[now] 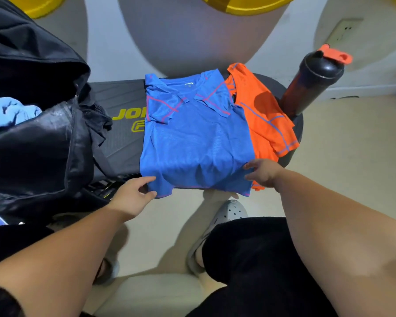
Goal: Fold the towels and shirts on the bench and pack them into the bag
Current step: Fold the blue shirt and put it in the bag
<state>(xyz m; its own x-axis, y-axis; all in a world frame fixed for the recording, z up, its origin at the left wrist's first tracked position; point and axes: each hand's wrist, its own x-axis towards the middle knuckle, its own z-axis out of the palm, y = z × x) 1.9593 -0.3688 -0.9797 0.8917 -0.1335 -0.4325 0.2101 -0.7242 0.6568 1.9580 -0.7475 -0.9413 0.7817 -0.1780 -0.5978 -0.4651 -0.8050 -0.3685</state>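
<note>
A blue shirt (196, 138) lies flat on the black bench (121, 143), both sleeves folded inward, its hem hanging over the near edge. My left hand (133, 197) pinches the hem's left corner between thumb and forefinger. My right hand (262, 173) holds the hem's right corner, fingers curled at the cloth. An orange shirt (264, 117) lies under and to the right of the blue one. The open black bag (37, 138) stands at the left end of the bench with a light blue towel (12, 113) inside.
A black shaker bottle (311, 83) with an orange lid stands at the bench's right end, beside the orange shirt. Yellow weight plates (245, 5) lean against the wall behind. My legs and grey clogs (229, 213) are on the floor just in front of the bench.
</note>
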